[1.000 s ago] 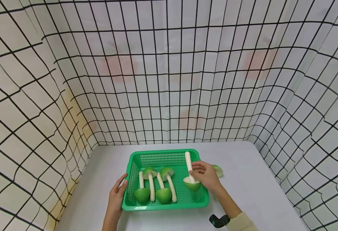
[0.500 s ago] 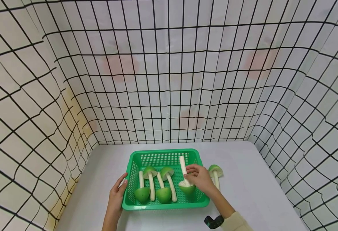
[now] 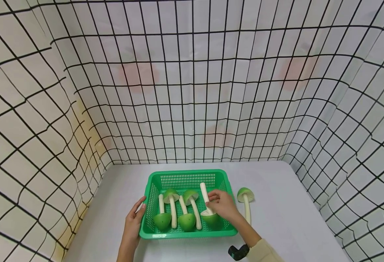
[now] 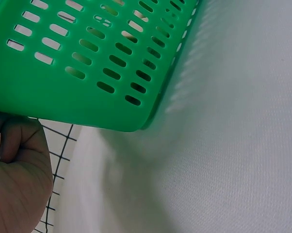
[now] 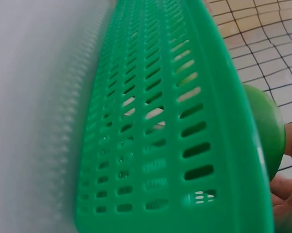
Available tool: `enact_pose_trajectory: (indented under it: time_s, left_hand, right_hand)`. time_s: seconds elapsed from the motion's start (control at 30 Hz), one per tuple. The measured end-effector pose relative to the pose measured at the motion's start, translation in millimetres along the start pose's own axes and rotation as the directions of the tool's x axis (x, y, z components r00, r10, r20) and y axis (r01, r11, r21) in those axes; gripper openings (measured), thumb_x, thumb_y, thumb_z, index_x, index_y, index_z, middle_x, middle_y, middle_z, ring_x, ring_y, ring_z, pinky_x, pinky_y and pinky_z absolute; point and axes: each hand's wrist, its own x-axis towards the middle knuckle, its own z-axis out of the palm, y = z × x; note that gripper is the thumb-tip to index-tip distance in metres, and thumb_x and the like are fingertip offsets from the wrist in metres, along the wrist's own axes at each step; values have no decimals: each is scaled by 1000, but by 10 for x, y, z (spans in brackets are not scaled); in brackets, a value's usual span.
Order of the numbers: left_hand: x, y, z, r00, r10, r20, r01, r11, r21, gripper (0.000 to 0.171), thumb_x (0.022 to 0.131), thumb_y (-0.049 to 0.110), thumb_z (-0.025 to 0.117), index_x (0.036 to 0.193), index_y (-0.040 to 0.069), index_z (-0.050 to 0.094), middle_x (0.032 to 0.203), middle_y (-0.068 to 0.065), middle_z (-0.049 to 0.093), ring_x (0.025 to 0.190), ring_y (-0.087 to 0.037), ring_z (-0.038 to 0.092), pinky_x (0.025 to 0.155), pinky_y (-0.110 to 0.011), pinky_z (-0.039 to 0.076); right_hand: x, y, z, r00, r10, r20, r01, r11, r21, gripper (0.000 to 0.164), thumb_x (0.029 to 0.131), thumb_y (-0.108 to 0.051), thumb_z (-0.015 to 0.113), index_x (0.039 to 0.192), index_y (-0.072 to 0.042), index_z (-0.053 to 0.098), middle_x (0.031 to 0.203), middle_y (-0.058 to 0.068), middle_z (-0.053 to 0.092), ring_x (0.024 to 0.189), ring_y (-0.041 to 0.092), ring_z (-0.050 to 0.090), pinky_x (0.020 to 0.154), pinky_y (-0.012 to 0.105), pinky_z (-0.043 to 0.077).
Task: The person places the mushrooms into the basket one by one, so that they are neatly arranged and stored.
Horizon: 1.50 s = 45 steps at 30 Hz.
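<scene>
A green plastic basket point(image 3: 188, 235) stands on the white table. My left hand point(image 3: 132, 225) grips its left rim; the left wrist view shows curled fingers at the basket's edge. Over the right part of the basket, my right hand point(image 3: 223, 206) pinches the white stem of a green-capped toy mushroom point(image 3: 204, 193), held cap down with the stem tilted up and left. Its cap shows past the rim as a green dome point(image 5: 263, 127) in the right wrist view. Several similar mushrooms point(image 3: 187, 221) lie side by side in the basket, caps alternating near and far.
Another green-capped mushroom point(image 3: 245, 195) lies on the table point(image 3: 283, 218) to the right of the basket, its stem pointing toward me. Black grid netting point(image 3: 192, 109) over pale cloth surrounds the table at the back and sides.
My right hand has moved left and lower over the basket with the mushroom, closer to the row. The mushroom on the table is now more visible. My left hand stays at the rim.
</scene>
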Motion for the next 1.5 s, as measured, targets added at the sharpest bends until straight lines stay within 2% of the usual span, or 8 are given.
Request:
enact_pose_trajectory:
  time_s: [0.17, 0.47, 0.67, 1.03, 1.27, 1.5]
  left_hand:
    - [-1, -6, 5, 1000, 3, -1, -3, 1000, -8, 58, 103, 49, 58, 155, 25, 47, 153, -21, 50, 117, -23, 65, 87, -33, 61]
    - [0, -15, -5, 1000, 4, 3, -4, 1000, -11, 59, 103, 49, 59, 155, 25, 47, 154, -21, 49, 118, -23, 65, 88, -34, 61]
    - [6, -19, -10, 1000, 9, -6, -9, 1000, -21, 58, 103, 49, 60, 154, 25, 48, 152, -20, 52, 114, -20, 66, 86, -32, 61]
    - [3, -33, -20, 1000, 13, 0, -13, 1000, -4, 58, 102, 51, 60, 154, 26, 49, 149, -21, 54, 112, -21, 66, 84, -31, 61]
    - [10, -29, -19, 1000, 10, -2, -10, 1000, -8, 59, 102, 51, 60, 153, 26, 49, 146, -21, 55, 111, -21, 67, 85, -32, 61]
    - [10, -19, -16, 1000, 11, -6, -11, 1000, -22, 58, 102, 49, 60, 154, 25, 49, 147, -21, 55, 112, -22, 67, 85, -32, 61]
  right_hand:
    - [-10, 19, 53, 1000, 22, 22, -21, 1000, -20, 31, 88, -12, 79, 115, -2, 68, 105, 9, 71, 93, 22, 66, 70, 34, 58]
    - [4, 44, 153, 998, 56, 15, -55, 996, -69, 29, 89, -10, 77, 115, 1, 68, 103, 11, 70, 87, 21, 65, 64, 33, 56]
    - [0, 66, 181, 998, 55, 17, -53, 993, -109, 30, 88, -10, 78, 114, 1, 68, 102, 12, 72, 86, 21, 66, 63, 32, 56]
    - [-18, 62, 210, 996, 69, 48, -62, 990, -124, 27, 93, -8, 72, 116, 4, 66, 100, 15, 72, 84, 24, 69, 63, 36, 58]
    - [-16, 50, 212, 995, 93, 47, -83, 980, -183, 30, 93, -11, 74, 118, 4, 65, 105, 16, 71, 92, 28, 68, 69, 39, 57]
    - [-20, 54, 211, 996, 80, 49, -68, 976, -208, 38, 94, -13, 73, 125, 7, 63, 109, 16, 72, 101, 34, 68, 79, 46, 57]
